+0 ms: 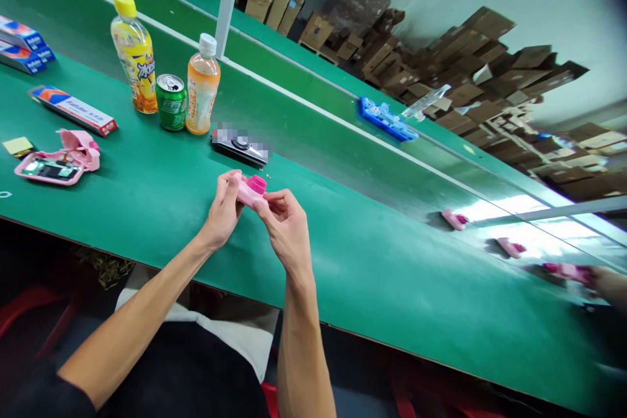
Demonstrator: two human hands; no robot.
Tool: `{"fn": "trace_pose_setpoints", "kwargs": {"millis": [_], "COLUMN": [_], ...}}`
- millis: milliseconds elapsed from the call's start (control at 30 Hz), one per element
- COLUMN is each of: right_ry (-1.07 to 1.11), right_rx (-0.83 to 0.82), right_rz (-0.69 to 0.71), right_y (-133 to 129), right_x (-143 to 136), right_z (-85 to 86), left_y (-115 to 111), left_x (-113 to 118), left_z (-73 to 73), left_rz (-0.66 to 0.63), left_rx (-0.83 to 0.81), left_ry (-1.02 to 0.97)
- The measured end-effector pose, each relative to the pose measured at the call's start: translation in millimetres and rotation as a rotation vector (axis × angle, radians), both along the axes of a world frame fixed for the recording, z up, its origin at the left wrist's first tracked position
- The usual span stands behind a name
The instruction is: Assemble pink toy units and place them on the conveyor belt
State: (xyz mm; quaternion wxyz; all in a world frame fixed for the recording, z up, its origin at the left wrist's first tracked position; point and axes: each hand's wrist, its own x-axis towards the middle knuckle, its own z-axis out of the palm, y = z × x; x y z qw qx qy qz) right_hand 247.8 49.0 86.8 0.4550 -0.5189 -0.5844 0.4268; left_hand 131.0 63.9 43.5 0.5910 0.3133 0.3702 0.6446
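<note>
Head view: fingers partly hide the pink casing (pixel 249 194).

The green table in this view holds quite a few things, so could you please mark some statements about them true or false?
1. The left hand and right hand both hold the pink item. True.
2. The green can stands between two bottles. True.
3. The yellow-capped bottle lies on its side. False: the yellow-capped bottle stands upright.
4. The opened pink case shows inner parts. True.
5. The dark device is in the left hand. False: the dark device lies on the green table, beyond the hands.
</note>
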Motion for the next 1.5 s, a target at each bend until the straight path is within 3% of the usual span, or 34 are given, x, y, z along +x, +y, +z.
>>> {"fn": "trace_pose_setpoints", "kwargs": {"millis": [67,133,300,367,433,533,700,833,933,1033,1100,1167,1233,1333,1433,1500], "right_ry": [-0.123,-0.278,-0.475,-0.518,-0.545,-0.574,-0.565,-0.518,-0.467,-0.390,-0.281,-0.206,-0.193,-0.196,-0.197,-0.204], "right_rx": [0.009,0.050,0.124,0.122,0.102,0.047,0.006,0.097,0.053,-0.041,-0.065,-0.033,0.016,0.060,0.135,0.218], "right_rz": [-0.022,-0.112,-0.473,-0.599,-0.663,-0.671,-0.705,-0.699,-0.493,-0.158,0.094,0.184,0.120,-0.015,-0.167,-0.262], "right_y": [7,27,122,161,189,208,199,152,89,23,-9,-26,-31,-33,-37,-39], "right_x": [15,41,120,139,148,152,146,127,103,69,44,23,11,4,-2,-14], "right_z": [-4.6,-7.9,-3.9,-4.3,-7.8,-13.9,-16.7,-32.1,-50.1,-58.7,-57.0,-53.4,-52.7,-59.3,-62.9,-55.9], "left_y": [-11,-22,-48,-54,-53,-38,-23,-36,-48,-56,-64,-72,-73,-59,-35,-23], "left_x": [-15,-45,-177,-229,-267,-293,-286,-248,-191,-121,-83,-64,-68,-103,-138,-148], "left_z": [-1.9,-4.0,-16.5,-22.0,-26.2,-28.9,-25.3,-24.4,-28.1,-31.9,-32.4,-31.1,-29.2,-27.1,-26.4,-25.5], "left_rz": [-0.028,0.061,0.782,0.925,0.927,0.751,0.551,0.447,0.362,0.267,0.210,0.198,0.234,0.266,0.097,0.005], "left_rx": [0.016,0.061,0.130,0.048,-0.021,-0.042,0.059,0.113,0.141,0.163,0.200,0.266,0.275,0.135,0.108,0.137], "left_ry": [0.041,0.160,0.890,1.166,1.335,1.419,1.473,1.520,1.507,1.493,1.514,1.483,1.367,1.264,1.285,1.249]}}
